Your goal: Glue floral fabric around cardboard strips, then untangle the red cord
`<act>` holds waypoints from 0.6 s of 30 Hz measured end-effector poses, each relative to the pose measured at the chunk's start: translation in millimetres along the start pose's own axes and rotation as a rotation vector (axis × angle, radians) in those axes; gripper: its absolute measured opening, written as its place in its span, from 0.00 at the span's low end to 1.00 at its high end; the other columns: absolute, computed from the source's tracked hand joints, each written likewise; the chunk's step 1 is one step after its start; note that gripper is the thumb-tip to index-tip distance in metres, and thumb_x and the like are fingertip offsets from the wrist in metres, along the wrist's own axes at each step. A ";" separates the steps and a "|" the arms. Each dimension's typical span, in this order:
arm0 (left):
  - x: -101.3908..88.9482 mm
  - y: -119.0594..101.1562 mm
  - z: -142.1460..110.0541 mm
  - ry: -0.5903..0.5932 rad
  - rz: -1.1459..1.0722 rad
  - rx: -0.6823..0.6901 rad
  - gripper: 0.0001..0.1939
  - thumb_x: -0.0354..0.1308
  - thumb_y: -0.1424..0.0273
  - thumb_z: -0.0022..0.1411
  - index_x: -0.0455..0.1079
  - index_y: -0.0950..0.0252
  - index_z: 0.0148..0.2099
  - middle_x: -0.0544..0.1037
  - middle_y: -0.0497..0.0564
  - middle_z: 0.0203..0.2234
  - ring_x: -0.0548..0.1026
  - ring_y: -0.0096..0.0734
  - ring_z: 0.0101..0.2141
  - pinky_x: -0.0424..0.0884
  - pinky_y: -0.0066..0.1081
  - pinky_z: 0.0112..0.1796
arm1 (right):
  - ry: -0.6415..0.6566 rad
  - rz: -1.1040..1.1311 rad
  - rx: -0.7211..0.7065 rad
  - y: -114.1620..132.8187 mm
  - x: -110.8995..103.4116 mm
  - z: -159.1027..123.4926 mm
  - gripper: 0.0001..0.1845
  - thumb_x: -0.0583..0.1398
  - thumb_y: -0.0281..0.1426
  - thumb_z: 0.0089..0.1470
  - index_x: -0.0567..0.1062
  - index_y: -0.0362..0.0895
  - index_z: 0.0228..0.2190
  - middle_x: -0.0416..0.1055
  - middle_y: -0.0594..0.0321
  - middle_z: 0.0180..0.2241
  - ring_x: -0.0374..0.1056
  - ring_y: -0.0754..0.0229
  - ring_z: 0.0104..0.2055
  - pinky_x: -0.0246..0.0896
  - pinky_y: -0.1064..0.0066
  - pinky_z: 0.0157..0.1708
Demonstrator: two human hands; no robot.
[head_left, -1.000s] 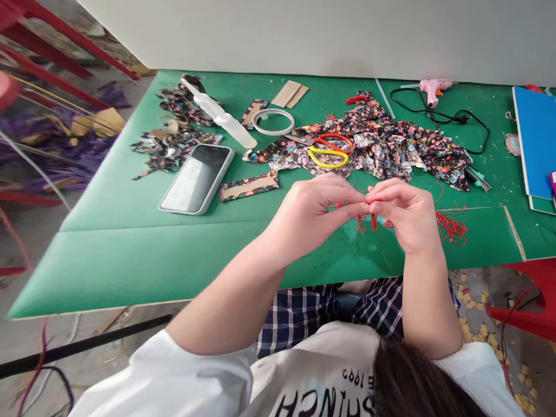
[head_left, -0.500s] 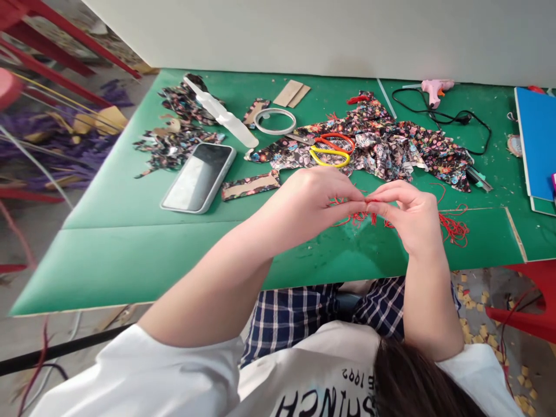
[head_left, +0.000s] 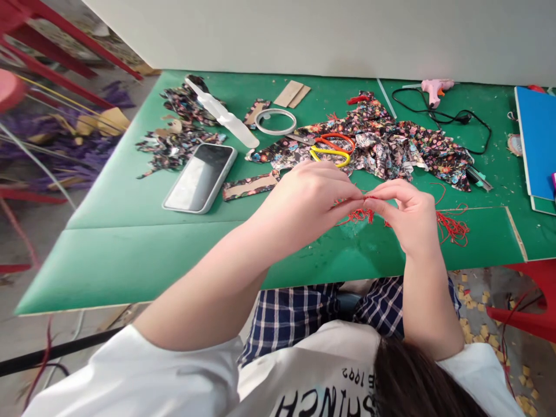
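My left hand [head_left: 315, 200] and my right hand [head_left: 402, 208] meet fingertip to fingertip above the green table, both pinched closed on red thread [head_left: 370, 197]. Only a short bit of the thread shows between the fingertips. Loose red strands [head_left: 360, 216] hang or lie just below and behind the fingers; I cannot tell which. More tangled red thread [head_left: 454, 229] lies on the table right of my right hand. Beyond my left hand, scissors [head_left: 332, 156] with one red and one yellow handle rest on black floral fabric [head_left: 391, 147].
A phone [head_left: 200, 178], a tape ring [head_left: 275, 121], a translucent white tool [head_left: 223, 116] and a fabric-edged cardboard strip [head_left: 251, 185] lie to the left. A pink glue gun [head_left: 434, 91] with its black cord sits at the back right, near a blue board [head_left: 538, 145] and a cutter [head_left: 480, 178].
Both hands have shifted very slightly left, still pinching the thread together. The short red strands under the fingertips show less than before.
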State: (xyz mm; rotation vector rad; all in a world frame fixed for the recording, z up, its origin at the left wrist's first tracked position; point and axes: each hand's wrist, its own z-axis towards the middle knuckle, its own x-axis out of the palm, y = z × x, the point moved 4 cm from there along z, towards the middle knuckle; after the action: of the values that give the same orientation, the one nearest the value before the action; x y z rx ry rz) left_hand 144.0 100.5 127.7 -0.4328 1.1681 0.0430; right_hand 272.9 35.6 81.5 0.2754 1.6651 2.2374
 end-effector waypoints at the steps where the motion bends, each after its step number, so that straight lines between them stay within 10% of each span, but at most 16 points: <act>1: 0.2 -0.5 0.4 -0.007 0.000 0.006 0.18 0.49 0.64 0.66 0.74 0.63 0.29 0.76 0.49 0.22 0.72 0.31 0.28 0.64 0.31 0.33 | -0.005 -0.006 -0.001 0.4 0.0 -0.1 0.04 0.68 0.30 0.41 0.78 0.50 0.23 0.75 0.70 0.26 0.70 0.67 0.32 0.66 0.71 0.36; 18: -0.7 -1.3 1.9 -0.032 -0.087 -0.063 0.18 0.48 0.62 0.66 0.76 0.62 0.32 0.77 0.51 0.25 0.73 0.30 0.29 0.67 0.29 0.35 | -0.069 -0.013 -0.021 -6.7 0.3 1.1 0.06 0.66 0.37 0.45 0.76 0.49 0.23 0.75 0.69 0.26 0.69 0.66 0.32 0.66 0.69 0.36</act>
State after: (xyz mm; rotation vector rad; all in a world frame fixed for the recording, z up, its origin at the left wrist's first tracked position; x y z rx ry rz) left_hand 145.8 100.0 129.4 -0.5369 1.1176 0.0113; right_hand 274.0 38.4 75.4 0.3319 1.6028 2.2095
